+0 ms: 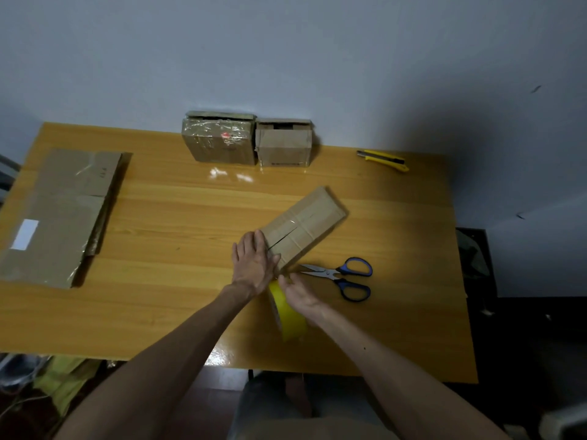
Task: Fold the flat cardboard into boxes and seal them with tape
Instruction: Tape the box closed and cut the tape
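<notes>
Sealing step: left hand (pixel 254 265) lies flat, fingers straight, pressing the near end of the box (pixel 303 228) mid-table. Right hand (pixel 297 292) pinches the yellow tape roll (pixel 287 315) beside it. Next: draw tape along the seam, then scissors (pixel 344 277). Tape strip itself probably started; glare hides it.

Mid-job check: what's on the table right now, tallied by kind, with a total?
Folded boxes: 3
Flat cardboard pile: 1
Tape roll: 1
Scissors: 1
Utility knife: 1
Total: 7
</notes>
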